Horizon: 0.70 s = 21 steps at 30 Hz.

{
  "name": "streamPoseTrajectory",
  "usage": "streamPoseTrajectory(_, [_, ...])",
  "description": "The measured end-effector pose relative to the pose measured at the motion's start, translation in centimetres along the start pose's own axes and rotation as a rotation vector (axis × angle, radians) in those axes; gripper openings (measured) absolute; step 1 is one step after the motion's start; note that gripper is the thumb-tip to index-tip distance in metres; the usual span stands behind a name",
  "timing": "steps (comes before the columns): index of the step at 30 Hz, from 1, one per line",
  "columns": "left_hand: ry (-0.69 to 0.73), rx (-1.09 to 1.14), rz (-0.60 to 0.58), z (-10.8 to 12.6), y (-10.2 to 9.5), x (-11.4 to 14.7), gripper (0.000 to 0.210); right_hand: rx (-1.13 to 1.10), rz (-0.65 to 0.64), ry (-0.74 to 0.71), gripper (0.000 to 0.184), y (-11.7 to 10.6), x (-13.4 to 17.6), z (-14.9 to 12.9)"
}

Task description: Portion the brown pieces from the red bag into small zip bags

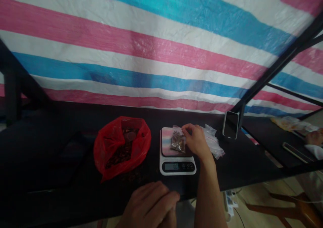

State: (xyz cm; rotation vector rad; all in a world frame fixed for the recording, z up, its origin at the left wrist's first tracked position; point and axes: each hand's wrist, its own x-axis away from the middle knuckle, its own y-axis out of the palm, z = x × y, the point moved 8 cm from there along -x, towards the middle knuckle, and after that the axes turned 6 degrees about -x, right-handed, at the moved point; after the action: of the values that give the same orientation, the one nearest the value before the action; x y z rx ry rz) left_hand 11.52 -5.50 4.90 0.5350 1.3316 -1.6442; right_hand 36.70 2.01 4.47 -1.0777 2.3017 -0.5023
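Observation:
My right hand [196, 141] pinches the upper edge of a small clear plastic bag [178, 143]. Small dark brown pieces fill the bag, which lies on the platform of a white digital kitchen scale [164, 169]. The scale's display is lit, with digits that look like 100 or 10.0. At the table's front edge, my left hand [152, 204] is closed, back of the hand up; its palm side is hidden. A red plastic bag [102, 154] stands open left of the scale, holding dark brown pieces [118, 155] and a small round scoop-like thing [130, 136].
Clear plastic bags [213, 143] lie in a pile right of the scale. A phone [230, 125] leans upright against a black frame post. Striped sheeting [151, 46] hangs behind the black table [83, 194]. Another person's hand [314, 137] shows at far right, near a second phone [297, 153].

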Motion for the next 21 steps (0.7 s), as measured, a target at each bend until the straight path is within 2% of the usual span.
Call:
streamPoseTrajectory(2, [-0.108, 0.040, 0.105, -1.6, -0.8, -0.5, 0.027, -0.082, -0.054, -0.035, 0.015, -0.2, 0.1, -1.6])
streamPoseTrajectory(6, [-0.475, 0.069, 0.314, -6.7, -2.1, -0.7, 0.019, -0.318, -0.142, -0.108, 0.014, -0.3, 1.0, -5.9])
streamPoseTrajectory(9, [-0.703, 0.217, 0.302, -10.3, -1.4, -0.5, 0.037, -0.531, -0.175, -0.151, 0.012, 0.6, 2.1, -8.7])
streamPoseTrajectory(11, [-0.806, 0.382, 0.270, -11.9, -0.6, -0.4, 0.039, -0.620, -0.241, -0.153, 0.015, 2.0, 2.8, -10.1])
streamPoseTrajectory(14, [-0.879, 0.574, 0.260, -13.1, -0.1, -0.5, 0.030, -0.688, -0.365, -0.135, 0.022, 4.6, 3.7, -11.6])
streamPoseTrajectory(16, [-0.908, 0.624, 0.294, -13.4, -0.6, -0.6, 0.033, -0.706, -0.408, -0.130, 0.025, 5.9, 4.2, -12.3])
streamPoseTrajectory(21, [-0.938, 0.637, 0.388, -13.9, -2.2, -0.2, 0.039, -0.759, -0.398, -0.076, 0.032, 7.9, 4.5, -12.4])
